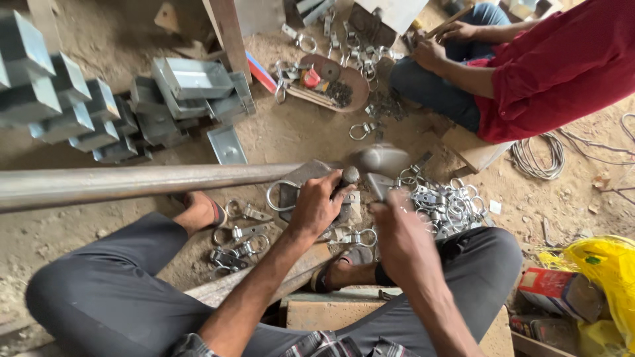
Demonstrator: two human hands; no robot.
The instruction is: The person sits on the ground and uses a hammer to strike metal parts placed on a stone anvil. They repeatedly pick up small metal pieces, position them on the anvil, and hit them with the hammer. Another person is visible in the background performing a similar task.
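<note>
The ring clamp (286,196), a metal plate with a steel ring at its left end, lies on the dirt floor (297,132) between the person's knees, under the left hand (316,206). That grip is pressed down on the plate, fingers curled over its top edge. Far left, grey metal boxes (73,106) are stacked, and a long steel pipe (132,182) runs from the left edge toward the clamp. Just right, the right hand (397,231) is closed around a handle; its blurred hammer head (382,158) hangs above the clamp. Beside it lies a heap of finished clamps (443,201). Beyond, another person in a red shirt (555,66) sits; yellow bag (612,271) far right.
</note>
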